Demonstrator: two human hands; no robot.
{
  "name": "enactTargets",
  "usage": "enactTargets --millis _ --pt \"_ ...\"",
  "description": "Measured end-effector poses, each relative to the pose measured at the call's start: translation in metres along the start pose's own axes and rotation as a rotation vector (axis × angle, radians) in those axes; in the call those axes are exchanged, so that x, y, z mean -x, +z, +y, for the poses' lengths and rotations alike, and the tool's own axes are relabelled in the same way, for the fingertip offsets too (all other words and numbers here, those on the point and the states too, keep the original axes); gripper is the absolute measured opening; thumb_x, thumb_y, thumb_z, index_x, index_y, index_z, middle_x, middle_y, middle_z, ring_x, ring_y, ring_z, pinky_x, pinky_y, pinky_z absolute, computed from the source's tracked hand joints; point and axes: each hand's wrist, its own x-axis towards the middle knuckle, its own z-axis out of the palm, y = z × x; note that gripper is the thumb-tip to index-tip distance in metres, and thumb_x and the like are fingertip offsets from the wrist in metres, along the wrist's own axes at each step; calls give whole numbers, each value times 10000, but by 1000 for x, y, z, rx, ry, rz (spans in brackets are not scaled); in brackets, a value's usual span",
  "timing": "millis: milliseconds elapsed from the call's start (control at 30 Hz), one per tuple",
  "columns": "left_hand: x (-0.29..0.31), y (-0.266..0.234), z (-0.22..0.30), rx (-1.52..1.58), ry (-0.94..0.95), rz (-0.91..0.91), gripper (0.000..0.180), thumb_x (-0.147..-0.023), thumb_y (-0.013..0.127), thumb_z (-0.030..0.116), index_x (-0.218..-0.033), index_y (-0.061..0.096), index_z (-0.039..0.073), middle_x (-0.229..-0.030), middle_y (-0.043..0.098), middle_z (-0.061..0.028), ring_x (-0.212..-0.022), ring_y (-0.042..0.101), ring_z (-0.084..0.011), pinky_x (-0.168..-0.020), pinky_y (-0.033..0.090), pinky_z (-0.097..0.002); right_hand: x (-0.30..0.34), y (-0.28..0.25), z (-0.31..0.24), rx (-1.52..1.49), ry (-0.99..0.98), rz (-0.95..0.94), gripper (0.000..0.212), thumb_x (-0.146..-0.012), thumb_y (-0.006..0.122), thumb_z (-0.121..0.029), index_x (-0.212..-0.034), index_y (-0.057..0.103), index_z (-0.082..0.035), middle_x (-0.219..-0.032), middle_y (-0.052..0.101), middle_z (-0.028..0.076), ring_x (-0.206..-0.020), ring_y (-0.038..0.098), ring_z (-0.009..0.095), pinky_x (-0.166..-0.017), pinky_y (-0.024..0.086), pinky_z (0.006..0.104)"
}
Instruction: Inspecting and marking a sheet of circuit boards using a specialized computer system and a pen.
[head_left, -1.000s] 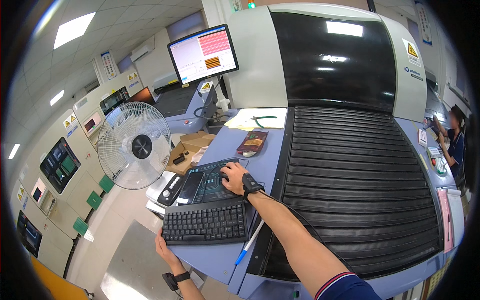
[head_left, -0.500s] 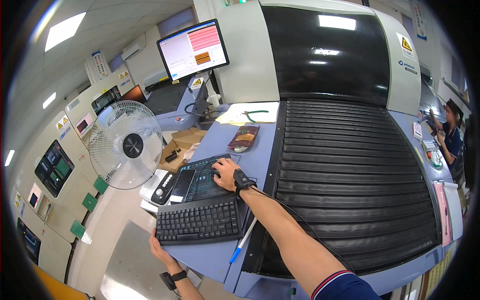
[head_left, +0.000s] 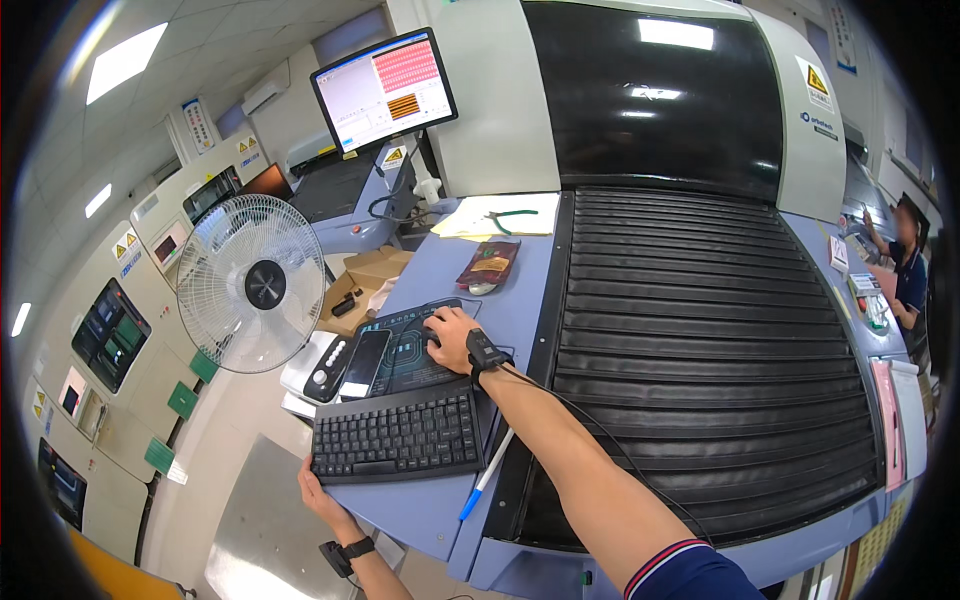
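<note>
Slight view shift, right hand (head_left: 455, 342) unmoved

We list passage over the ridged black cover (head_left: 700, 350), right of the right hand (head_left: 456, 340); obstacles: phone (head_left: 367, 361) leftward, keyboard (head_left: 396, 436) nearer, pouch (head_left: 488, 264) beyond.

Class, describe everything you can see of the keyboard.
The keyboard is black, seemingly plastic, with rows of pale-marked keys and a long space bar along its near edge. It lies keys up on the blue desk, slightly askew, on the person's side of the phone. The grip of the left hand is at its near left corner; contact is hard to tell.
</note>
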Motion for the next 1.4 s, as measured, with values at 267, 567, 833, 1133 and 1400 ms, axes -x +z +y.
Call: enactTargets --millis 267,567,833,1133,1400 --pt "0 4 -3 25 27 39 437 -1093 420 257 -1262 637 -84 -1214 658 -142 -1103 606 -217 -1020 454 -365 0 -2 -2 6 13 -21 347 -828 695 -175 -1152 695 -52 -1190 657 163 -1136 608 356 -1006 509 454" --pt "0 4 -1 8 36 38 455 -1087 435 282 -1267 635 -84 -1215 659 -147 -1098 607 -216 -1017 456 -363 1 -3 -2 5 9 -11 337 -827 694 -172 -1144 695 -56 -1189 659 162 -1134 611 360 -998 515 456" --pt "0 2 -5 3 9 46 454 -1086 434 280 -1270 636 -82 -1220 655 -143 -1106 603 -219 -1025 448 -362 1 -3 -3 2 29 -11 332 -824 694 -171 -1137 698 -60 -1186 660 163 -1136 611 361 -993 519 460" --pt "0 4 -5 49 -5 46 452 -1086 430 276 -1274 637 -80 -1233 652 -148 -1126 597 -223 -1038 439 -364 1 -6 -5 14 36 -20 340 -822 700 -173 -1138 692 -45 -1179 657 165 -1140 608 359 -1006 515 452" --pt "1 3 -2 7 0 42 451 -1085 427 268 -1278 630 -86 -1242 648 -150 -1135 594 -224 -1047 434 -370 0 -4 -3 26 26 -40 378 -816 730 -181 -1172 698 -59 -1240 655 144 -1168 601 342 -1020 509 438"
